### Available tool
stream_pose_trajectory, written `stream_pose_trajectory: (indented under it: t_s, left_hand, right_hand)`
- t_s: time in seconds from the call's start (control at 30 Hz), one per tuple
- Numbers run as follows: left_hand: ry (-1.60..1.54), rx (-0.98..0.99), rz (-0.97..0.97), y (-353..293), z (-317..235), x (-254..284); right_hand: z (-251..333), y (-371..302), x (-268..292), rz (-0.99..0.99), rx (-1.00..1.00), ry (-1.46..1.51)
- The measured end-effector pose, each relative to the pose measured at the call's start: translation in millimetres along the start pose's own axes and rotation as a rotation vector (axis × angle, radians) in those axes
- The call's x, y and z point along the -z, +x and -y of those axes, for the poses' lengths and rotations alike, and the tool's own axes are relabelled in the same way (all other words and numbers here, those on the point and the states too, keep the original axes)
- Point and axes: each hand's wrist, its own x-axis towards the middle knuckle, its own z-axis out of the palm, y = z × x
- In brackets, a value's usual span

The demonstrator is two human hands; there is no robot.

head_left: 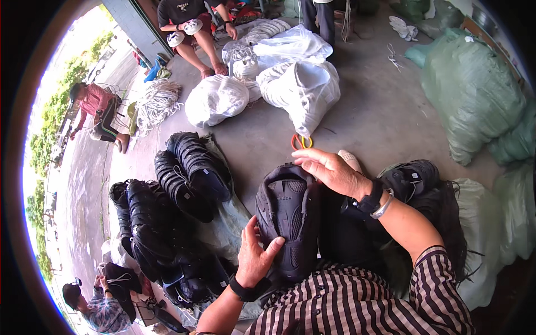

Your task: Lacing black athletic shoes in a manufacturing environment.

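Note:
A black sneaker (286, 234) without visible laces lies in front of me, its opening away from me and its toe toward my body. My left hand (258, 254) grips its left side, with the thumb over the upper and the fingers along the edge. By the far right rim of the opening, my right hand (335, 172) is open, fingers stretched out to the left. Whether its fingertips touch the shoe is hard to tell. Just beyond that hand, orange-and-yellow scissors handles (302, 142) show on the floor.
Rows of black shoes (192, 167) lie at my left, and more black shoes (416, 178) at my right. White bags (304, 92) stand ahead beside a bundle of white laces (158, 103). Green sacks (469, 95) fill the right side. Other people sit ahead and at the left.

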Motion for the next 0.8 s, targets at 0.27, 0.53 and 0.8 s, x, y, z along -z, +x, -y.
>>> stream_pose_trajectory:
  t_s: [0.27, 0.53, 0.8]
  left_hand:
    - [-0.163, -0.128, 0.126, 70, -6, 44]
    - [-0.301, -0.130, 0.200, 81, -52, -10]
    - [-0.412, -0.172, 0.193, 80, -44, -16]
  right_hand:
    - [-6, -24, -8, 0.109, 0.245, -0.468]
    - [-18, -14, 22, 0.201, 0.088, -0.307]
    - [-8, -28, 23, 0.252, 0.102, -0.679]
